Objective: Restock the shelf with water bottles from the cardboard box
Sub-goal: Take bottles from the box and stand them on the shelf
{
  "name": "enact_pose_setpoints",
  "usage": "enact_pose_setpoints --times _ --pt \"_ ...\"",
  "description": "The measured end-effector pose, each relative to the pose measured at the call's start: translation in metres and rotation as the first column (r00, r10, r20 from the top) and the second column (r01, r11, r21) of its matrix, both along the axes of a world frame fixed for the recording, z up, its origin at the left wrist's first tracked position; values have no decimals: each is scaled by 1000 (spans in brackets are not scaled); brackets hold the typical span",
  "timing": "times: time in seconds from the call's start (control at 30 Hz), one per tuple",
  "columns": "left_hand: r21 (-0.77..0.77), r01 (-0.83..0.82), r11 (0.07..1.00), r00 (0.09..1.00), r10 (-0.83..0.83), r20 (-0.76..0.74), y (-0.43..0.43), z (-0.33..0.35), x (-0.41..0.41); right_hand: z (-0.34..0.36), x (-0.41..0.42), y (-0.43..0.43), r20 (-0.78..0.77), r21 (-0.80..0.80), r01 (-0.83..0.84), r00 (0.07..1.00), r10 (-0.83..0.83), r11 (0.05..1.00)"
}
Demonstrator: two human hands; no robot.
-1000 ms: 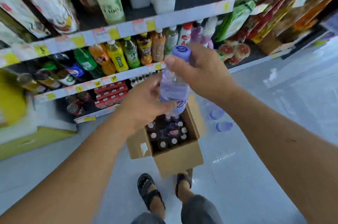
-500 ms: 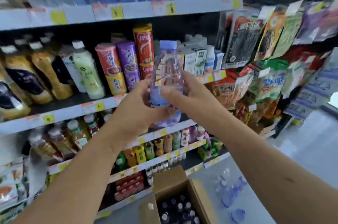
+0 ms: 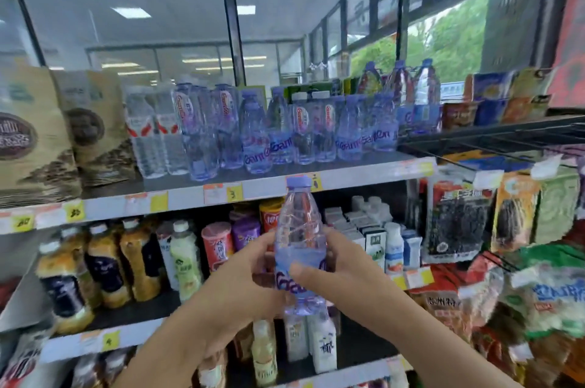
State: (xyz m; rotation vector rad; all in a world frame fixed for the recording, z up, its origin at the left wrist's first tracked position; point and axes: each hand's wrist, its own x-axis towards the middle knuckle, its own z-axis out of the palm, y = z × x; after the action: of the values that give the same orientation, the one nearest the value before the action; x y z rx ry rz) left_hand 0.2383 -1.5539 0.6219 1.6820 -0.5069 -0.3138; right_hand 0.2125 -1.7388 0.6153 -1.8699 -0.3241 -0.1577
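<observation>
I hold one clear water bottle (image 3: 299,239) with a purple cap upright in front of the shelves, its cap level with the top shelf's edge (image 3: 272,188). My left hand (image 3: 243,280) wraps its lower left side and my right hand (image 3: 335,273) grips its lower right side over the purple label. On the top shelf stands a row of matching purple-label water bottles (image 3: 285,134). The cardboard box is out of view.
Brown paper bags (image 3: 47,134) stand at the left of the top shelf, beside clear bottles with red labels (image 3: 155,131). Below are tea and milk drinks (image 3: 126,264) and small cartons (image 3: 373,235). Snack packets (image 3: 459,216) hang at the right.
Both hands have lifted the bottle from above the box up to the top shelf's height. My view has swung upward, so the box and floor have dropped out of sight.
</observation>
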Motion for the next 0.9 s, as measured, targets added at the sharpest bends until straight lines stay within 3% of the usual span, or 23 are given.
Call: enact_pose_setpoints --times 0.2,0.33,0.43,0.9 --pt "31 -90 995 995 91 -40 -20 11 19 10 36 -24 -4 -59 -39 999 38 997" --pt "132 -191 973 981 183 69 -20 27 39 20 52 -26 -6 7 -96 995 96 995" --pt "118 -271 955 958 256 130 -14 37 57 31 67 -22 31 -5 -73 997 73 997" --pt "24 -130 991 979 124 163 18 77 148 68 148 17 162 -54 88 984 -78 995"
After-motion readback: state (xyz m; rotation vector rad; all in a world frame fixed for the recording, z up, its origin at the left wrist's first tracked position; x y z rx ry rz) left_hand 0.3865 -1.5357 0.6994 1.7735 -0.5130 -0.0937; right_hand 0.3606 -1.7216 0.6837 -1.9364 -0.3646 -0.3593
